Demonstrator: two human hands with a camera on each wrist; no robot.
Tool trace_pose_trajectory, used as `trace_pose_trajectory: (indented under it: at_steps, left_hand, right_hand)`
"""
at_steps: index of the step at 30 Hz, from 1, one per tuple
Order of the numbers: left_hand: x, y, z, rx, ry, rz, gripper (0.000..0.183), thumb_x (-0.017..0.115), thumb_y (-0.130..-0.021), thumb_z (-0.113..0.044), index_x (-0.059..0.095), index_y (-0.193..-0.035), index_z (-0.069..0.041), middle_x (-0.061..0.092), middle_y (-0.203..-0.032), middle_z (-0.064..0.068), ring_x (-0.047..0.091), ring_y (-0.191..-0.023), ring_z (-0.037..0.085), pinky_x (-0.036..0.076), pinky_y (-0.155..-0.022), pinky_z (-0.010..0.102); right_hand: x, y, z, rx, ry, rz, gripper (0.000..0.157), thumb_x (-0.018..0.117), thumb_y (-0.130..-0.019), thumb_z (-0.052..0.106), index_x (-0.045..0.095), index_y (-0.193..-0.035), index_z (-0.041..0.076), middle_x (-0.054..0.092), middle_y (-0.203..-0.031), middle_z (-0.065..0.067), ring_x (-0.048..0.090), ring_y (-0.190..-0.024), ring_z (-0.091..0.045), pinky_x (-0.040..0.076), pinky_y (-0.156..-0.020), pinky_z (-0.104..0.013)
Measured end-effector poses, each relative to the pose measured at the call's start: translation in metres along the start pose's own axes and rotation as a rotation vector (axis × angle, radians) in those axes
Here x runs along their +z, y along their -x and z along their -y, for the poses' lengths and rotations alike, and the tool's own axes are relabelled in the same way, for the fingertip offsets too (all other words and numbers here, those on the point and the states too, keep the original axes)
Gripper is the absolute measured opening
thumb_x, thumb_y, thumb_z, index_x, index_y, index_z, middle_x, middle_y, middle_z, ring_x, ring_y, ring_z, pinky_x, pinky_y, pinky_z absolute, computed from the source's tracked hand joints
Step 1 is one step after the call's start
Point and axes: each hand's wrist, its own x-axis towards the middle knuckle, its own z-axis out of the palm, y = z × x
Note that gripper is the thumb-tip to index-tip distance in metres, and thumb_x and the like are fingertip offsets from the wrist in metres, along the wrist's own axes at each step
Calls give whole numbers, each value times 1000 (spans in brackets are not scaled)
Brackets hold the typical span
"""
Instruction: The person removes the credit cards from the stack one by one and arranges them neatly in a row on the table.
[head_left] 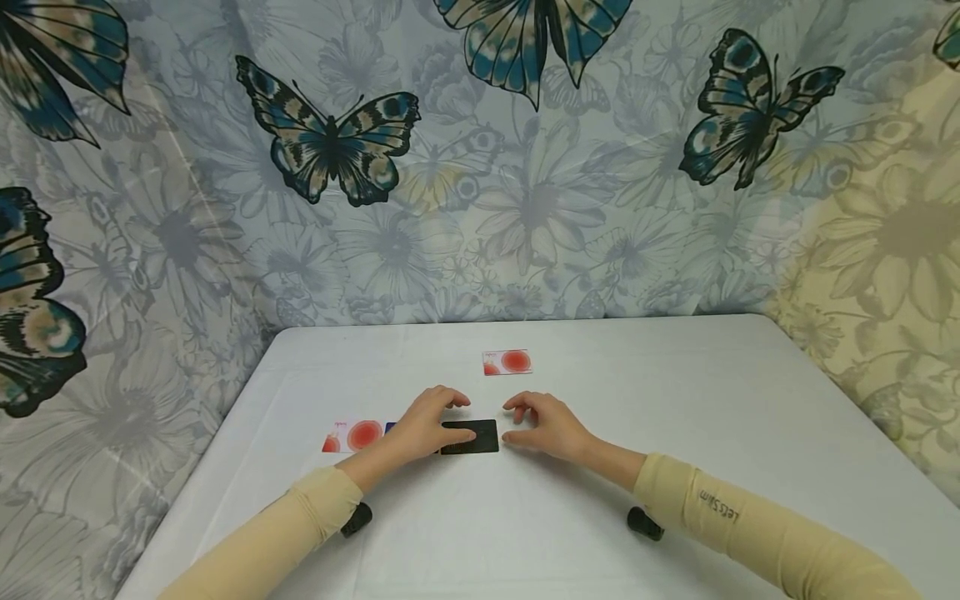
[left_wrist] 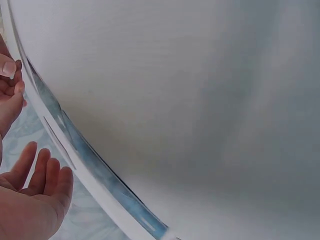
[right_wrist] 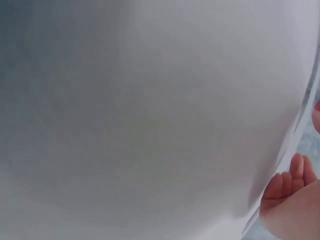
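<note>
Reaching fwd over the white surface [head_left: 480, 533], 2 bare hands sit close together at a row of 3 cards. L hand [head_left: 427, 427] covers most of a blue card [head_left: 389, 427], mid-row; its thumb lies over the black card [head_left: 482, 438] at the row's R end, can't tell if touching. L grip: fingers loosely bent, wide gap btwn thumb & fingertips, nothing seen in it. R hand [head_left: 552, 427] is just beside the black card's R edge. R grip: thumb & fingers loosely curved w/ a gap btwn them, has hold of nothing. At the row's L end: red-circle card [head_left: 364, 436], flat. Far card [head_left: 516, 361], similar red circle, lies alone nr the far edge. L sleeve [head_left: 270, 529] & R sleeve [head_left: 757, 529] are pale yellow, latter w/ dark lettering; 1 small black device at each wrist, L device [head_left: 357, 520] & R device [head_left: 645, 523]. Behind: floral backdrop [head_left: 540, 212] w/ 2 whole butterflies, others cut off. Wrist views: mostly blurred white, fingers at the edges.
</note>
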Motion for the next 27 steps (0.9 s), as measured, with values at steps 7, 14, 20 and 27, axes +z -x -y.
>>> trace_pose_trajectory:
  at_steps: [7,14,20,27]
  left_hand:
    - [8,-23,-6,5,5,-15,46,79,-83,-27,62,-120,-6,60,-111,10,55,-104,25,45,-92,42]
    - [13,-41,-3,15,1,-27,46,79,-83,-25,61,-119,-3,60,-111,12,55,-102,26,46,-91,40]
    - [12,-55,-2,-9,-30,-34,48,80,-82,-25,61,-119,0,60,-110,13,55,-101,26,46,-92,40]
    - [10,-70,-5,-62,-40,-31,48,79,-83,-24,59,-118,2,59,-110,15,53,-101,28,44,-92,41]
  right_hand:
    - [-9,-7,-15,20,22,-2,40,83,-77,21,67,-110,7,62,-87,1,49,-81,-19,41,-74,-32]
    - [-17,-13,-26,60,23,-16,40,83,-77,19,67,-112,5,61,-89,-1,49,-82,-21,41,-75,-33]
    - [-24,-21,-36,78,38,-41,41,82,-79,18,66,-113,3,61,-91,-3,49,-82,-20,41,-75,-34]
    - [-34,-35,-47,120,37,-71,43,80,-80,16,63,-116,-1,61,-93,-7,49,-84,-23,41,-77,-34]
